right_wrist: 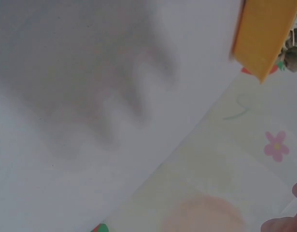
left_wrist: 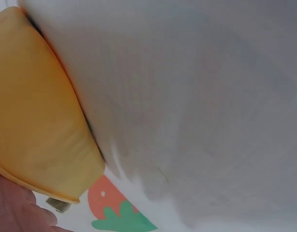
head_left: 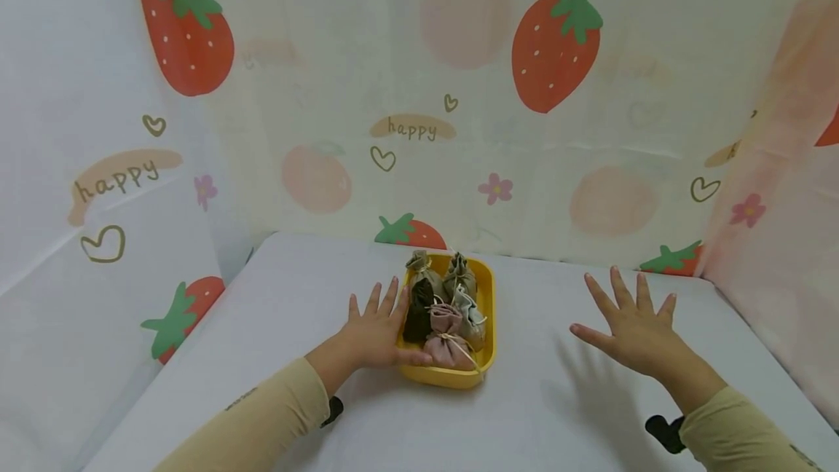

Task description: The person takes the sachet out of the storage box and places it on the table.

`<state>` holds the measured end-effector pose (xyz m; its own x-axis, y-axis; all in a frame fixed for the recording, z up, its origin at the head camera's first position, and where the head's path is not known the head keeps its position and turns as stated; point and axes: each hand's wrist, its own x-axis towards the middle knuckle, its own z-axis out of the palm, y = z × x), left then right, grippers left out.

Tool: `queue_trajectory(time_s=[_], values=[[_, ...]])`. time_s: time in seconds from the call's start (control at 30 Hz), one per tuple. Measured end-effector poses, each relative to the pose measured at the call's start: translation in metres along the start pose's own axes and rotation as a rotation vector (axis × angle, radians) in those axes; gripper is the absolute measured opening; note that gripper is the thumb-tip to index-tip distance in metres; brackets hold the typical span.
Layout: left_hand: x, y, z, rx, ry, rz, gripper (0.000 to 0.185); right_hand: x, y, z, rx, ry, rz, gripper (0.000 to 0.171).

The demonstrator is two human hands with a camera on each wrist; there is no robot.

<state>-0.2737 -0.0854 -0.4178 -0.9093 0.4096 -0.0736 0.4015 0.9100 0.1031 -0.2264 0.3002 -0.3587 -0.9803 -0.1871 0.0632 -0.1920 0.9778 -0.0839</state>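
Note:
In the head view a yellow tray (head_left: 486,312) stands on the white table, filled with several small drawstring pouches. A pink pouch (head_left: 448,341) lies at the near end, a black pouch (head_left: 418,315) at the left, a pale grey-white pouch (head_left: 469,317) at the right. Two tan-grey pouches, one (head_left: 422,273) left and one (head_left: 459,275) right, fill the far end. My left hand (head_left: 373,333) is spread beside the tray's left side, its thumb overlapping the near left corner. Well to the right, my right hand (head_left: 639,333) hovers with fingers spread, holding nothing, its shadow on the table.
White cloth covers the table (head_left: 524,414). A curtain (head_left: 406,57) printed with strawberries, hearts and flowers rises behind it and along both sides. A dark strap end (head_left: 665,434) shows at the right wrist, another (head_left: 333,411) at the left.

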Motion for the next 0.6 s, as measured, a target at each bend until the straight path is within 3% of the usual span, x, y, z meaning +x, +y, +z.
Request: queue_trajectory(time_s=[0.6], values=[[-0.0015,-0.0003,0.0011,-0.055,-0.029,0.024,0.126,0.0036,-0.0023,-0.0038,0.014,0.006,-0.018,0.088]])
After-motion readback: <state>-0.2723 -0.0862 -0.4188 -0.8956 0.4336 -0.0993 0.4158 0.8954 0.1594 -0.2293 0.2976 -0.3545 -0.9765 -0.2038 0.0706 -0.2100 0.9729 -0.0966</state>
